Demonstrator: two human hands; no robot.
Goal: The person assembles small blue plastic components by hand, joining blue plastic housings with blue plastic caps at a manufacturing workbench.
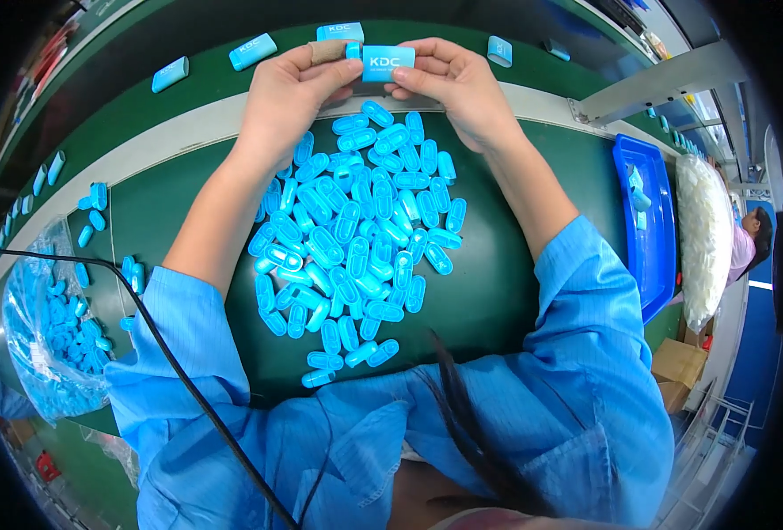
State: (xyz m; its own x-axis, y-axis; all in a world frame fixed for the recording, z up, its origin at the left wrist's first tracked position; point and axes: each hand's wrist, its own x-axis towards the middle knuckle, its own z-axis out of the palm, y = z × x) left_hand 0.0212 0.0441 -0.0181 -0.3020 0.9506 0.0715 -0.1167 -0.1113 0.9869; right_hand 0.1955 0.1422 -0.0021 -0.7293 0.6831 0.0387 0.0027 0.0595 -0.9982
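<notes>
Both hands, left hand (290,88) and right hand (453,84), pinch one small blue plastic box (388,63) above the pile of blue plastic caps (356,238); holding its ends firmly seems best.

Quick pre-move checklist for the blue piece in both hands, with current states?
1. Both hands on the piece: ok. Left hand and right hand pinch the small blue block at its two ends.
2. Piece lifted off the pile: ok. It sits above the blue capsule-shaped parts, not touching them.
3. Printed face toward camera: ok.
4. Fit of the block's parts: cannot tell, fingers cover the ends.
5. Belt space beyond the hands: ok. Finished blue blocks lie spaced out on the green belt.
6. Parts supply: ok. Pile on the green mat is large.
</notes>
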